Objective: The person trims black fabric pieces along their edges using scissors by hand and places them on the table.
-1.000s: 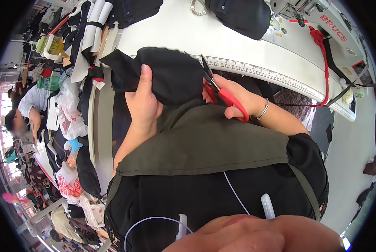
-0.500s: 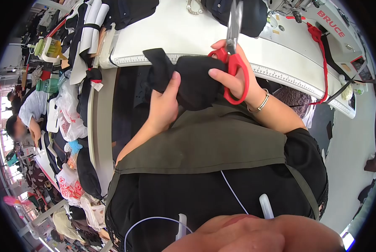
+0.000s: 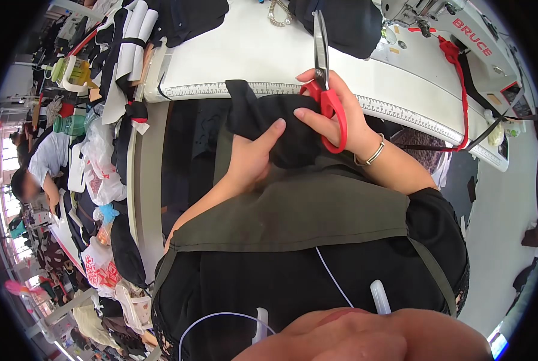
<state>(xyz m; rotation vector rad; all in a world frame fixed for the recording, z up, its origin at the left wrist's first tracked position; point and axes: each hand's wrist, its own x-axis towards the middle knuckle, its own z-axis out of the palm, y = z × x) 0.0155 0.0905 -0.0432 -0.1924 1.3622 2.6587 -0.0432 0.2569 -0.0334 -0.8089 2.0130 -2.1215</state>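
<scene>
1. Fingers of the left hand [image 3: 251, 159] grasped a bunched piece of black cloth [image 3: 296, 144], the thumb on top and the others hidden beneath it.
2. This cloth was held up in front of the body, between the two hands, near the front edge of the bench, with one corner sticking up on its left.
3. Fingers of the right hand [image 3: 350, 123] gripped red-handled scissors [image 3: 321, 71] while the thumb rested on the right side of the cloth; how the hidden ones met the fabric, I could not tell.
4. The scissors' blades lay together and pointed away from the person, over the white bench [image 3: 245, 57].
5. A metal bangle [image 3: 374, 153] circled the right wrist, and a dark olive apron [image 3: 293, 219] covered the person's front just below the cloth.
6. Along the bench's near edge ran a measuring scale [image 3: 425, 114].
7. Farther back lay two dark garment pieces, one to the left [image 3: 187, 21] and one to the right [image 3: 350, 30], with a beaded string [image 3: 279, 23] between them.
8. To the right stood a BRUCE sewing machine [image 3: 473, 39], a red strip [image 3: 464, 99] hanging beside it.
9. Well off to the left, another person [image 3: 49, 153] leaned forward.
</scene>
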